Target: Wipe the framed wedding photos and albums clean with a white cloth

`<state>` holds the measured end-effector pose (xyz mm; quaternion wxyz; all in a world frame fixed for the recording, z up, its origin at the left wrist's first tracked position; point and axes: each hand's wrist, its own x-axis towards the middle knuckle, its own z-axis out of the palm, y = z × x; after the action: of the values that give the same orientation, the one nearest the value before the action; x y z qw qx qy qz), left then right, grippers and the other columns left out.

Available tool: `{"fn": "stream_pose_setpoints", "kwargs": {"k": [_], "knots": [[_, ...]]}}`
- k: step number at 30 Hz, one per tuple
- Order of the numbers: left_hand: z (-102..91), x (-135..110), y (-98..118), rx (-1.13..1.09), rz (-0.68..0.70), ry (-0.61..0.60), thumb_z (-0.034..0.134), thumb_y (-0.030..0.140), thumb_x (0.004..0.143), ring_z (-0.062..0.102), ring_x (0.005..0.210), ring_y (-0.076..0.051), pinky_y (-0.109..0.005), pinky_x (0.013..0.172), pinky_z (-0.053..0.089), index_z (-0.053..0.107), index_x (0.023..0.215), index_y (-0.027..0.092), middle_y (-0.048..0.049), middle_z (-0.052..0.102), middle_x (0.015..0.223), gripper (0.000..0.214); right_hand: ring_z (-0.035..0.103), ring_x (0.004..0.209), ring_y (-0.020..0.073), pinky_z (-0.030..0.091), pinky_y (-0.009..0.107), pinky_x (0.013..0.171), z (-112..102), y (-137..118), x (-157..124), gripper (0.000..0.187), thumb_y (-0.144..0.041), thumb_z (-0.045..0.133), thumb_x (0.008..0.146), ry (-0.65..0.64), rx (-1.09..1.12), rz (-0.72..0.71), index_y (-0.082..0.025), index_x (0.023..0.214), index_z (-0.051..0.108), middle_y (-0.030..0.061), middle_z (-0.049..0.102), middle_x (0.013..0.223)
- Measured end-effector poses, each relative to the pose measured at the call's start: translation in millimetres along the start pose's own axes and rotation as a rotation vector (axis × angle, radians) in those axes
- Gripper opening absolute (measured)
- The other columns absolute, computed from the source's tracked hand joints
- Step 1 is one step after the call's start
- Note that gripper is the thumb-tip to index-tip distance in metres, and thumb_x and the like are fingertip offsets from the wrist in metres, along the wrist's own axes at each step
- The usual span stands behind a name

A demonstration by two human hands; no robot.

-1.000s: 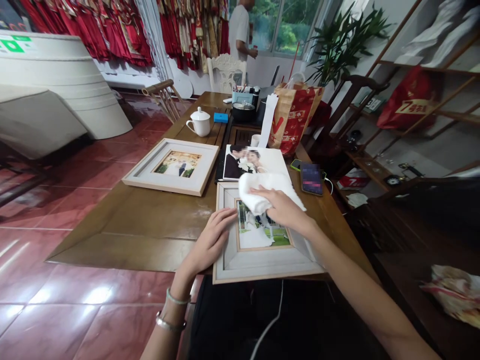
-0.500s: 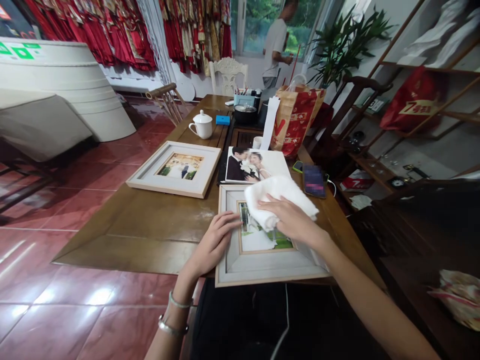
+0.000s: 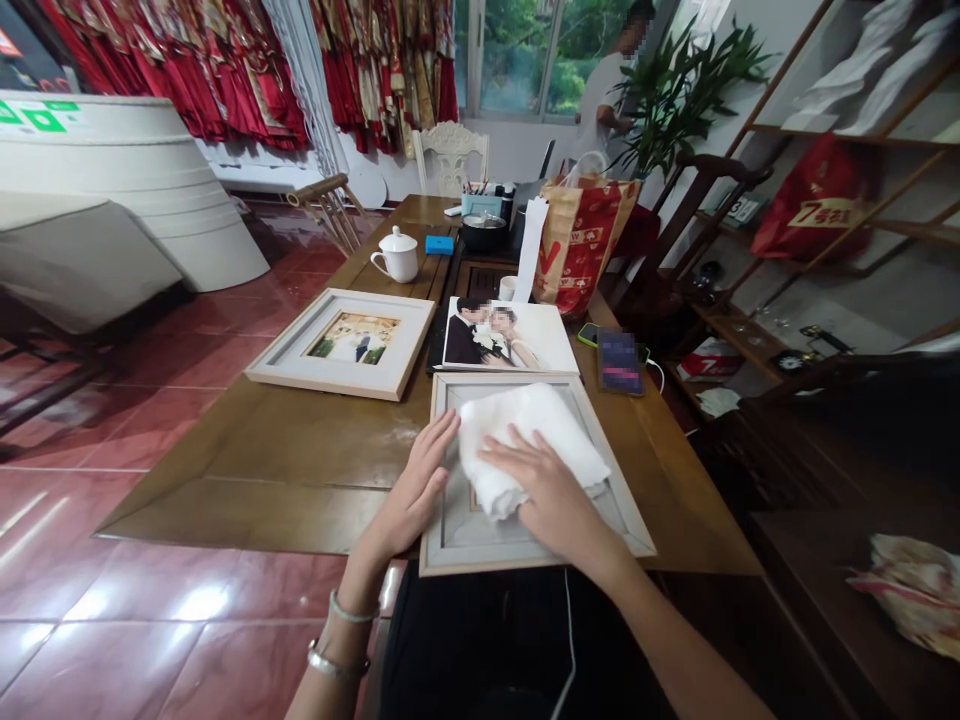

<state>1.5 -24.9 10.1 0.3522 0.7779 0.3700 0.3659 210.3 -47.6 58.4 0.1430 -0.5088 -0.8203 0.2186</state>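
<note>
A folded white cloth (image 3: 562,435) lies over the middle of a light-wood picture frame (image 3: 622,515) near the table's front edge. My right hand (image 3: 544,490) presses on it from above, its fingers spread and stretched out. The photo inside this frame is almost wholly covered by the cloth. My left hand (image 3: 420,480) rests along the frame's left edge, fingers extended and the thumb apart. Left of it sits a second picture frame (image 3: 285,375) with a photo of a couple. A wedding photo print (image 3: 544,335) lies just behind the near frame.
On the wooden table (image 3: 277,455) stand a lidded white cup (image 3: 397,258), a blue box (image 3: 439,245), a black pot (image 3: 484,230) and a tall paper bag (image 3: 589,235). A phone (image 3: 621,360) on a white cable lies right. Beyond, a person (image 3: 596,105) stands by the window.
My right hand and the cloth have slid left and toward me across the near frame, covering its photo. My left hand has shifted slightly outward to the frame's edge. The person behind moved right.
</note>
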Motion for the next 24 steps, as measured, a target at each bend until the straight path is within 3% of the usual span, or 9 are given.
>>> {"fn": "stream_pose_setpoints", "kwargs": {"k": [3, 7, 11, 16, 20, 24], "knots": [[0.5, -2.0, -1.1, -0.041, -0.021, 0.031, 0.015, 0.058, 0.097, 0.009, 0.148, -0.028, -0.045, 0.121, 0.007, 0.023, 0.152, 0.028, -0.0024, 0.011, 0.162, 0.063, 0.018, 0.146, 0.0235, 0.012, 0.052, 0.119, 9.3, -15.6, -6.5, 0.089, 0.008, 0.036, 0.056, -0.031, 0.068, -0.103, -0.020, 0.140, 0.048, 0.0005, 0.040, 0.151], [2.4, -2.1, -1.9, -0.004, -0.028, 0.020, 0.020, 0.045, 0.101, 0.008, 0.148, -0.024, -0.044, 0.121, 0.007, 0.014, 0.153, 0.032, -0.0002, 0.014, 0.161, 0.054, 0.016, 0.146, 0.0213, 0.011, 0.051, 0.120, 0.9, -14.4, -29.9, 0.091, 0.007, 0.036, 0.054, -0.170, 0.133, -0.210, -0.024, 0.138, 0.050, -0.0034, 0.041, 0.150], [4.0, -0.4, -2.8, 0.068, -0.011, 0.001, 0.032, 0.035, 0.101, 0.008, 0.148, -0.025, -0.045, 0.121, 0.010, 0.017, 0.152, 0.032, -0.0016, 0.019, 0.160, 0.054, 0.024, 0.144, 0.0206, 0.016, 0.051, 0.119, -22.8, 2.6, -59.8, 0.091, 0.006, 0.036, 0.051, -0.264, 0.205, -0.212, -0.026, 0.134, 0.055, -0.0032, 0.047, 0.145], [2.6, 0.2, -2.3, 0.075, 0.010, -0.010, 0.038, 0.027, 0.099, 0.008, 0.148, -0.027, -0.048, 0.121, 0.012, 0.021, 0.152, 0.031, -0.0037, 0.023, 0.159, 0.055, 0.038, 0.138, 0.0239, 0.027, 0.053, 0.115, -50.0, 45.7, -86.2, 0.079, 0.004, 0.039, 0.059, -0.232, 0.276, -0.083, -0.033, 0.125, 0.063, -0.0036, 0.055, 0.138], [1.4, 0.0, -1.2, 0.067, 0.019, -0.021, 0.036, 0.023, 0.099, 0.008, 0.148, -0.027, -0.050, 0.121, 0.012, 0.024, 0.151, 0.031, -0.0036, 0.025, 0.158, 0.054, 0.040, 0.137, 0.0259, 0.023, 0.056, 0.116, -61.6, 78.8, -79.1, 0.078, 0.001, 0.040, 0.057, -0.202, 0.260, 0.029, -0.036, 0.121, 0.065, -0.0051, 0.057, 0.136], [1.8, 0.1, -1.1, 0.059, 0.032, -0.017, 0.036, 0.022, 0.099, 0.009, 0.148, -0.026, -0.050, 0.121, 0.012, 0.025, 0.150, 0.031, -0.0034, 0.026, 0.157, 0.053, 0.032, 0.141, 0.0238, 0.020, 0.054, 0.118, -64.8, 89.9, -36.8, 0.084, 0.003, 0.037, 0.055, -0.055, 0.122, 0.091, -0.033, 0.128, 0.060, -0.0056, 0.051, 0.142]]}}
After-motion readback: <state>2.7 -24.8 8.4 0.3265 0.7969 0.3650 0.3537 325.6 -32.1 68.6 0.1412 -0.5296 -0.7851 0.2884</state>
